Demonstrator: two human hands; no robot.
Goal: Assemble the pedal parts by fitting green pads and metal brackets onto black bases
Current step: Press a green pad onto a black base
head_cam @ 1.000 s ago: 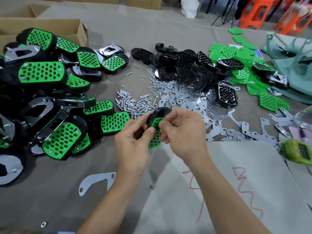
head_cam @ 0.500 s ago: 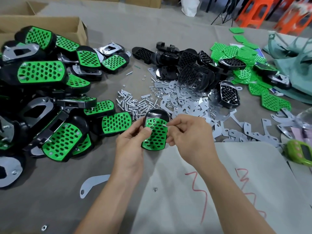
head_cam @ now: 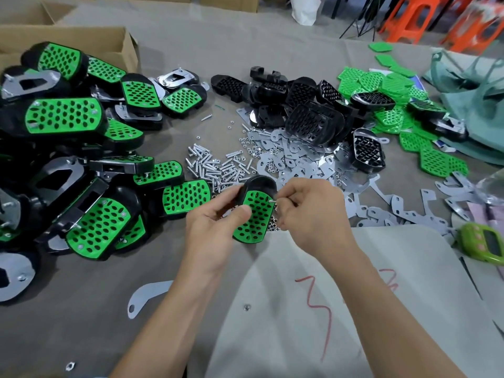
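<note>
While on pedal (head_cam: 256, 218), left grip (head_cam: 215, 230) tight.

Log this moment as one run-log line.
left hand: holds black pedal base with perforated green pad | right hand: pinches small silver screw at pad's edge | step: fastening pad

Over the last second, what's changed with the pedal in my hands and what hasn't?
The pedal rotated from edge-on to its green pad facing up. The right hand moved off the pad and now pinches a small screw at its upper right edge. The left hand still grips the pedal's left side; the piles of parts stayed put.
</note>
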